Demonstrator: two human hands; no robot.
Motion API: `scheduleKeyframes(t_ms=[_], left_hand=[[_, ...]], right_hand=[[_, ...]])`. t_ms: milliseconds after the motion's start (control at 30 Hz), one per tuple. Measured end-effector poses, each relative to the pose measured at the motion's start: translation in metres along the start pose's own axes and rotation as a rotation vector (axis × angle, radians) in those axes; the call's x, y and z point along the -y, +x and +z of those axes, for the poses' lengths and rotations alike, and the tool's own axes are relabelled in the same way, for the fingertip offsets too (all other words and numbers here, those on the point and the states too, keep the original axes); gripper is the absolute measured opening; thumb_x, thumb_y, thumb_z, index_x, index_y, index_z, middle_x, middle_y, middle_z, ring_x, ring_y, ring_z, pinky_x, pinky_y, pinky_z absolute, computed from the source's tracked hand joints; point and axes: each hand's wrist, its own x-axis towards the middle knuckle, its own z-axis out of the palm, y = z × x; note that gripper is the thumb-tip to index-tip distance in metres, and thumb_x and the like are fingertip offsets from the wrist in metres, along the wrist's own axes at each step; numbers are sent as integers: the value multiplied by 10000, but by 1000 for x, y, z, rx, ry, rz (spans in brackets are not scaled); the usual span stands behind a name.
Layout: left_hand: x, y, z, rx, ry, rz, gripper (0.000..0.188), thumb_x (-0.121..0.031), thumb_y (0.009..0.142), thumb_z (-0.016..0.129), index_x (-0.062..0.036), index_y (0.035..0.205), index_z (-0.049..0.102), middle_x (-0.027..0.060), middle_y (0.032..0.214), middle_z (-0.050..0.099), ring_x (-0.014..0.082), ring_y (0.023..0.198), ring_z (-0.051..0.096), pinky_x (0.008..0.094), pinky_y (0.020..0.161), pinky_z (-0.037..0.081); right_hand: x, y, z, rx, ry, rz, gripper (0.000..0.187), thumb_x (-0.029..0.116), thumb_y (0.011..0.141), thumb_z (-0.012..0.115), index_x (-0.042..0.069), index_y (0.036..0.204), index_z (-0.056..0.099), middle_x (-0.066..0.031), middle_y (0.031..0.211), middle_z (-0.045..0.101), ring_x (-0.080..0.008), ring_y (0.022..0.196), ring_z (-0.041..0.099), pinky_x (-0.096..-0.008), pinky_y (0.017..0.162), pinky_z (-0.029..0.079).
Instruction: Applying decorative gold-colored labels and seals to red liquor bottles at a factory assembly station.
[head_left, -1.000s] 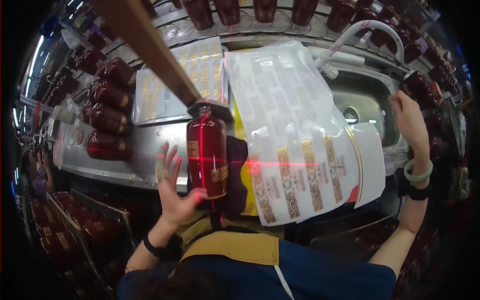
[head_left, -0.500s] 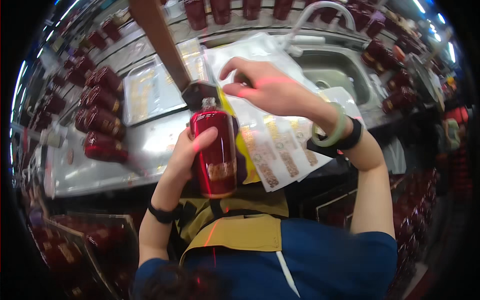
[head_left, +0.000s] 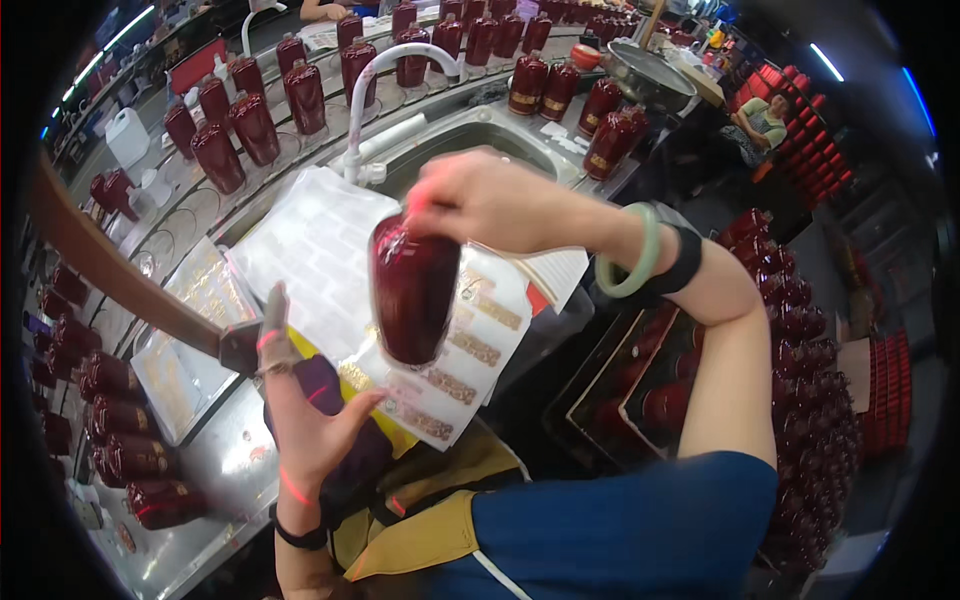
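A dark red glossy bottle (head_left: 413,295) hangs from my right hand (head_left: 487,203), whose fingers are closed round its top. Below it lie decal sheets (head_left: 475,350) with gold and brown printed patches, beside a larger whitish sheet (head_left: 310,225). My left hand (head_left: 308,418) is apart from the bottle, thumb and fingers spread, with nothing in it. It is near the dark tip of a brown wooden bar (head_left: 130,265) and over a yellow and purple cloth (head_left: 350,450).
A sink (head_left: 470,140) with a white tap (head_left: 365,90) lies beyond the sheets. Red bottles (head_left: 305,97) line the curved conveyor; more stand at the left and in crates on the right. A tray (head_left: 185,370) holds gold decals. Another person (head_left: 762,125) sits at the far right.
The bottle has passed from my left hand to my right and moved away from the bar's tip, over the sheets. My left hand has opened. The view has turned to the right.
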Motion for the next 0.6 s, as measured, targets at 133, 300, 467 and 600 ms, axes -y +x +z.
scheduleKeyframes(t_ms=[133,300,467,600], left_hand=[[22,-14,-14,-110,-43,-77,860,-223,887,755,33,1587,327,202,1638,372,343,1533,338,488,1254,251],[52,-38,-18,-158,-33,-273,684,-36,919,655,58,1538,380,184,1597,430,319,1481,423,463,1220,342],[72,-63,-16,-288,-37,-357,595,-18,973,583,53,1532,393,193,1581,449,324,1463,443,483,1204,354],[84,-74,-17,-316,40,-441,552,-2,985,557,55,1517,423,202,1565,471,311,1461,451,493,1206,352]], right_hand=[[-90,-11,-79,-277,-342,170,304,357,987,630,94,1058,766,-174,1057,725,-393,1056,682,-464,905,541],[-220,-3,-118,-488,-616,447,337,376,994,642,86,1115,763,-200,1062,713,-393,1016,687,-479,898,530],[-338,3,-122,-514,-644,885,340,426,976,656,169,1162,778,-154,1203,727,-396,1136,684,-511,947,542],[-398,4,-121,-562,-604,1013,294,384,981,656,190,1165,778,-156,1165,745,-388,1118,696,-509,938,542]])
